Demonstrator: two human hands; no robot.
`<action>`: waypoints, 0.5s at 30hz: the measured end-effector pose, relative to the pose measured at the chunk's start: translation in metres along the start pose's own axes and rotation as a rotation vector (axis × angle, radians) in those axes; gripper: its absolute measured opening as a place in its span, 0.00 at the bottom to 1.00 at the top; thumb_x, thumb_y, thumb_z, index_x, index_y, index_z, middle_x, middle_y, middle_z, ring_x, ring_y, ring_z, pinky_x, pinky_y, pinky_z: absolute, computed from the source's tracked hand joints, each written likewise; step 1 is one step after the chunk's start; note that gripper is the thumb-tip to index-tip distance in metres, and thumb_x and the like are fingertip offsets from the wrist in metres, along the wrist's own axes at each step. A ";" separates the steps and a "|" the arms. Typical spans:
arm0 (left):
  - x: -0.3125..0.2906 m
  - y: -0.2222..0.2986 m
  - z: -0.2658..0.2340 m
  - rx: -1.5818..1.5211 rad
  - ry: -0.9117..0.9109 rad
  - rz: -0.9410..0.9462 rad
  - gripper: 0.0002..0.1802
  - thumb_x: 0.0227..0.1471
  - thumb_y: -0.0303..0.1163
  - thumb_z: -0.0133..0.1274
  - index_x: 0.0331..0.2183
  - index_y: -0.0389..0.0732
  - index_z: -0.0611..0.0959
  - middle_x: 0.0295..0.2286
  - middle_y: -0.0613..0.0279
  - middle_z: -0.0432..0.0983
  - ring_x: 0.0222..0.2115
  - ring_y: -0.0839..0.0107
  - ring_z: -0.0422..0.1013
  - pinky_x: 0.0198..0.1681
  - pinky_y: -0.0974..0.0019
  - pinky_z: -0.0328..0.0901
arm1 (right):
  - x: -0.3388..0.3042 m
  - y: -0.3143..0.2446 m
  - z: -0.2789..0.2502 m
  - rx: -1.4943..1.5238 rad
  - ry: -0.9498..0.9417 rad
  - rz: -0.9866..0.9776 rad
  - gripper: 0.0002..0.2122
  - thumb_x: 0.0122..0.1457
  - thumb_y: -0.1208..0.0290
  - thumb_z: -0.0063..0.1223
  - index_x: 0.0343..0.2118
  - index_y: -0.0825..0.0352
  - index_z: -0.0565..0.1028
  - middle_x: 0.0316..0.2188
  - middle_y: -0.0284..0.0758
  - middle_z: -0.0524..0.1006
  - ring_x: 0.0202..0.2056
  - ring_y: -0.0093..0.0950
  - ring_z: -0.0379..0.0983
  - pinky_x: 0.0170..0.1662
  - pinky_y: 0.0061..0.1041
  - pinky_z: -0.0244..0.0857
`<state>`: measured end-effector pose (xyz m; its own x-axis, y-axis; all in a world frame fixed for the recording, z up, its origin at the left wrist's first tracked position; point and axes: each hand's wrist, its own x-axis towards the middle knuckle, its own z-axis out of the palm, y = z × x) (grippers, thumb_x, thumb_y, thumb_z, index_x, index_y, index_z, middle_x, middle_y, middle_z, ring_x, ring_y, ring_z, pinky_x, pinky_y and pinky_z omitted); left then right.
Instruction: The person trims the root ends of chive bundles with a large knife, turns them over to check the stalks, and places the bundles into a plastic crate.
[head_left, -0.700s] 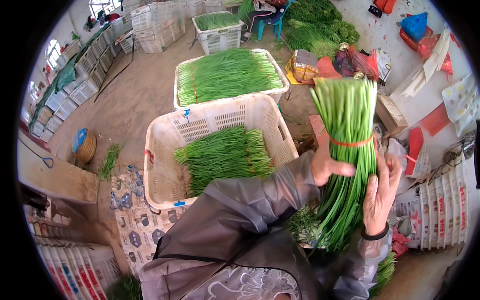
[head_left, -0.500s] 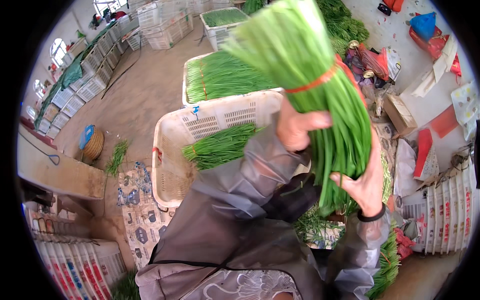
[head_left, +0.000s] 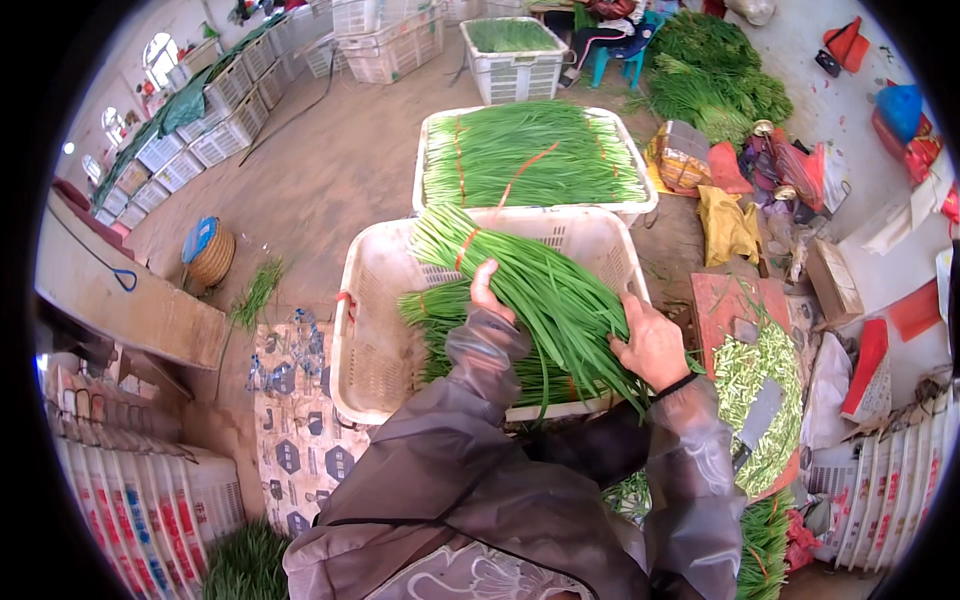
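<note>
Over a white plastic crate [head_left: 360,300] I hold a bundle of garlic chives [head_left: 550,280], tied near its pale end with an orange-red band. My left hand [head_left: 490,300] grips it beside the band, with the thumb showing on top and the other fingers hidden beneath. Around the leafy green end, my right hand [head_left: 652,342] is closed, thumb toward me. The bundle lies slanted, pale end far left and leaf tips near right. Under it, other tied chives [head_left: 435,310] lie inside the crate, partly covered by the held bundle and my sleeve.
Behind stands a crate [head_left: 421,165] full of chives. To my right, a red board [head_left: 712,300] bears trimmed stem ends [head_left: 745,365] and a cleaver [head_left: 763,410]. Stacked crates [head_left: 160,520] flank me. A wicker basket [head_left: 212,258] stands left; a person [head_left: 600,35] sits far back.
The bundle has come down from a raised, upright hold to a slanted position over the near crate. Both hands moved down with it, still gripping. The board and cleaver have come into sight.
</note>
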<state>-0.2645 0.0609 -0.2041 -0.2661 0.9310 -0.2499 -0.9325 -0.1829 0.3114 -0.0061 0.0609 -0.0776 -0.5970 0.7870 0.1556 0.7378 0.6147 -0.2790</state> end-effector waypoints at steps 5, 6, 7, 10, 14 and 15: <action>0.022 0.000 -0.077 -0.100 0.238 -0.180 0.27 0.51 0.45 0.50 0.50 0.40 0.76 0.47 0.51 0.76 0.46 0.48 0.72 0.53 0.42 0.65 | 0.024 0.012 0.065 -0.030 -0.221 0.019 0.24 0.47 0.66 0.61 0.46 0.66 0.66 0.29 0.48 0.77 0.33 0.49 0.76 0.38 0.45 0.69; 0.024 0.002 -0.097 -0.103 0.267 -0.241 0.27 0.52 0.45 0.49 0.51 0.40 0.76 0.47 0.50 0.76 0.46 0.48 0.72 0.53 0.42 0.64 | 0.027 0.014 0.078 -0.047 -0.304 0.041 0.24 0.48 0.65 0.60 0.48 0.65 0.66 0.29 0.49 0.77 0.34 0.50 0.75 0.38 0.46 0.69; 0.026 0.005 -0.116 -0.108 0.296 -0.303 0.27 0.53 0.46 0.48 0.51 0.40 0.76 0.47 0.49 0.76 0.46 0.47 0.71 0.54 0.42 0.64 | 0.030 0.017 0.091 -0.025 -0.295 0.004 0.22 0.49 0.64 0.59 0.46 0.64 0.66 0.26 0.49 0.78 0.32 0.51 0.75 0.38 0.48 0.68; 0.010 0.001 -0.136 -0.138 0.399 -0.446 0.29 0.57 0.50 0.43 0.51 0.40 0.76 0.48 0.48 0.75 0.47 0.47 0.71 0.55 0.41 0.62 | 0.027 0.028 0.124 -0.043 -0.374 0.021 0.21 0.50 0.64 0.58 0.46 0.64 0.66 0.28 0.49 0.78 0.33 0.51 0.75 0.38 0.49 0.68; 0.007 -0.026 -0.132 -0.149 0.522 -0.513 0.29 0.57 0.52 0.43 0.51 0.40 0.76 0.48 0.49 0.75 0.48 0.48 0.71 0.56 0.41 0.61 | 0.035 0.055 0.135 -0.139 -0.528 0.099 0.18 0.48 0.66 0.56 0.42 0.66 0.70 0.30 0.51 0.78 0.36 0.50 0.75 0.39 0.49 0.69; 0.007 -0.031 -0.132 -0.144 0.555 -0.530 0.30 0.58 0.52 0.43 0.51 0.40 0.76 0.48 0.49 0.75 0.48 0.48 0.71 0.56 0.41 0.61 | 0.033 0.063 0.134 -0.151 -0.456 0.064 0.12 0.46 0.69 0.53 0.34 0.66 0.72 0.28 0.45 0.79 0.33 0.46 0.76 0.38 0.46 0.69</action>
<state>-0.2699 0.0312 -0.3360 0.1760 0.6181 -0.7662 -0.9817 0.1672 -0.0907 -0.0219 0.1189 -0.2173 -0.6015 0.7413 -0.2977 0.7947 0.5932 -0.1286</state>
